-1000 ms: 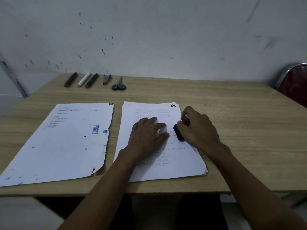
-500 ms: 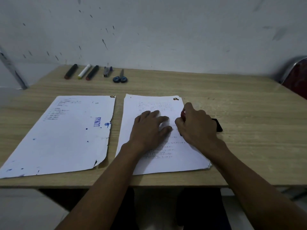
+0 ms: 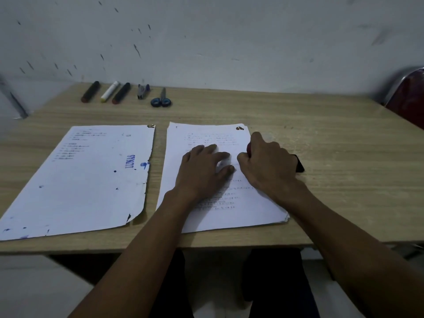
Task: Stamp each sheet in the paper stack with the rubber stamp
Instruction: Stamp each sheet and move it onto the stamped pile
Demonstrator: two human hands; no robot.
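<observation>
The paper stack (image 3: 241, 214) lies on the wooden table (image 3: 344, 180) in front of me, printed lines on its top sheet. My left hand (image 3: 204, 173) rests flat on that sheet with fingers spread. At the stack's right edge my right hand (image 3: 268, 166) grips the rubber stamp (image 3: 249, 148); only a bit of its red handle shows above my fist. A black piece (image 3: 300, 165) sticks out from behind the right side of that hand. To the left lies a separate sheet (image 3: 87, 180) bearing a blue "LUNAS" stamp mark and ink spots.
Along the table's far edge lie three markers (image 3: 110, 91), a small grey and blue tool (image 3: 143, 91) and blue-handled scissors (image 3: 161, 101). A dark red chair (image 3: 410, 97) stands at the right. A white wall rises just behind the table.
A second ago the stamp's black base showed to the left of my right hand; now it is hidden and a black piece shows at the hand's right. My left hand has stayed put.
</observation>
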